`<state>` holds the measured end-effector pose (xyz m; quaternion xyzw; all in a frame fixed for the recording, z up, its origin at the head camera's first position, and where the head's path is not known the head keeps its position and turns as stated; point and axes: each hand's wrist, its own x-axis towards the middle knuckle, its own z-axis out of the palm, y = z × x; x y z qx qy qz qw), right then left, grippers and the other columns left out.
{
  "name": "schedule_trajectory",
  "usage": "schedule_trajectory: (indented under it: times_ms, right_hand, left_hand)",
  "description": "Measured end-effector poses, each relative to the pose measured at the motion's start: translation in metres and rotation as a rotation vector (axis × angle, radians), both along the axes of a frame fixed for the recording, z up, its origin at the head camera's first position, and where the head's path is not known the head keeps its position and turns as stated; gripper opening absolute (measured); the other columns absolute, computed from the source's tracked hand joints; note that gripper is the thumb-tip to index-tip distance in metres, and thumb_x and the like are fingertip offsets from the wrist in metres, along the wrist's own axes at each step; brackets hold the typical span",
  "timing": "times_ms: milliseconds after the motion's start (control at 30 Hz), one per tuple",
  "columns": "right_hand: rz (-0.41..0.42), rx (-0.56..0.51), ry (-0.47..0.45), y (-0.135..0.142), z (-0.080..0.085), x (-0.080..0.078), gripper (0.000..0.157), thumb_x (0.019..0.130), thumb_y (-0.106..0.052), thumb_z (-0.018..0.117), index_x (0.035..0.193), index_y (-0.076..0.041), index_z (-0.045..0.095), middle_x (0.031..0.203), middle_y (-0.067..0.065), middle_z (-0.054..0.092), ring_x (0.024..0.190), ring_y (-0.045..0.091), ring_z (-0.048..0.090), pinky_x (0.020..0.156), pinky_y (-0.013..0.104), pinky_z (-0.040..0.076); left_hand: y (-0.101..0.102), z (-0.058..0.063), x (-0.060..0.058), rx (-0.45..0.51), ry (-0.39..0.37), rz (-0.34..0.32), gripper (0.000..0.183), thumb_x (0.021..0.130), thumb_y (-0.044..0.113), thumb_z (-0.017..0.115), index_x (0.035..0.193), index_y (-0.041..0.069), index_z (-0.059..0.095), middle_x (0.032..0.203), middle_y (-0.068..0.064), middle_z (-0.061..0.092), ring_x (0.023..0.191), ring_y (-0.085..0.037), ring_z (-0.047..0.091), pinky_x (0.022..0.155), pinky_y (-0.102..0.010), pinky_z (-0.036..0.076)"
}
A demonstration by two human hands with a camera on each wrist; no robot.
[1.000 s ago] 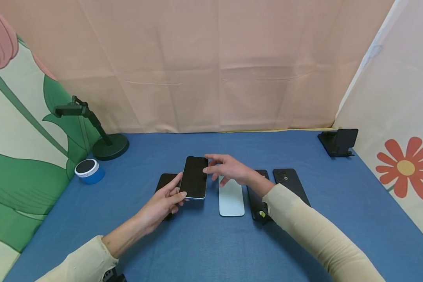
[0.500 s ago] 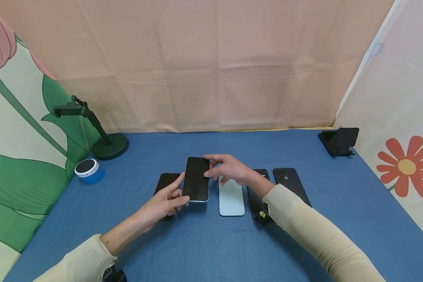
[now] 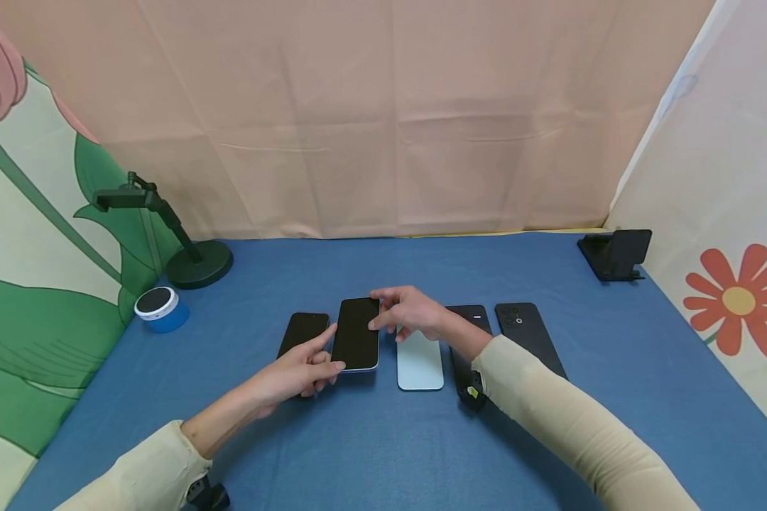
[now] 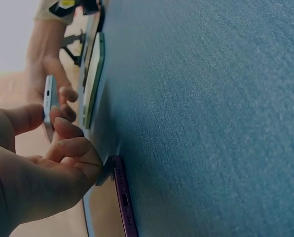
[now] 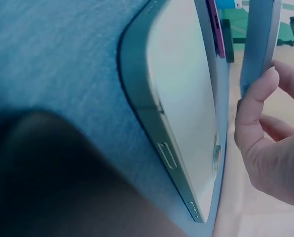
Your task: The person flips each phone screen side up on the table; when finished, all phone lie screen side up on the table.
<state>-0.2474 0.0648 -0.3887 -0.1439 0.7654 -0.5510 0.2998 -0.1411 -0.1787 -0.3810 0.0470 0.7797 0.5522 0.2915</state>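
Both hands hold a smartphone [image 3: 356, 335] with a dark screen and a pale blue frame, over the blue table. My left hand [image 3: 299, 370] pinches its lower left corner, thumb on the front. On the upper right edge, the thumb and fingers of my right hand [image 3: 410, 312] grip it. The left wrist view shows the held smartphone [image 4: 48, 101] raised above the cloth. Left of it lies a purple-edged smartphone [image 3: 304, 329], partly hidden by my left hand. A pale smartphone [image 3: 420, 365] lies back up just right, its top covered by my right hand.
Further right lie a black phone [image 3: 466, 365], partly under my right forearm, and another black phone [image 3: 529, 333] with its cameras up. A black stand [image 3: 613, 255] is at the back right. Back left are a dark lamp-like stand [image 3: 199, 264] and a blue-and-white round container [image 3: 162, 310].
Both hands have brought the smartphone lower and nearer to me, with a slight shift to the right. The grip stays the same, and the other phones lie where they were.
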Motion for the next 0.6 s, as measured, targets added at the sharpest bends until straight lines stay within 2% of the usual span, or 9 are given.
schedule_trajectory:
  times_ms: [200, 433, 600]
  right_hand:
    - [-0.006, 0.048, -0.052, -0.0018, -0.0024, 0.001, 0.074, 0.088, -0.015, 0.075, 0.154, -0.011, 0.041, 0.09, 0.005, 0.054, 0.061, 0.015, 0.051, 0.051, 0.026, 0.046]
    - [-0.008, 0.105, -0.101, -0.0059, -0.0022, 0.0029, 0.074, 0.088, -0.016, 0.075, 0.154, -0.012, 0.041, 0.069, 0.005, 0.055, 0.053, 0.015, 0.049, 0.05, 0.026, 0.045]
    - [-0.018, 0.141, -0.093, -0.0078, -0.0006, 0.0037, 0.074, 0.088, -0.015, 0.076, 0.153, -0.011, 0.042, 0.063, 0.004, 0.054, 0.051, 0.015, 0.049, 0.049, 0.025, 0.045]
  left_hand:
    - [0.0019, -0.0016, -0.0023, -0.042, -0.011, -0.01, 0.086, 0.098, 0.036, 0.065, 0.163, 0.02, 0.011, 0.07, -0.001, 0.047, 0.06, -0.015, 0.038, 0.057, -0.027, 0.034]
    - [0.0057, 0.0007, -0.0049, -0.074, -0.039, -0.043, 0.086, 0.1, 0.034, 0.063, 0.163, 0.013, 0.008, 0.069, 0.0, 0.049, 0.058, -0.014, 0.039, 0.052, -0.024, 0.031]
    - [0.0063, 0.0022, -0.007, -0.072, -0.068, -0.048, 0.085, 0.1, 0.029, 0.063, 0.163, 0.013, 0.008, 0.068, 0.001, 0.049, 0.058, -0.013, 0.039, 0.049, -0.023, 0.027]
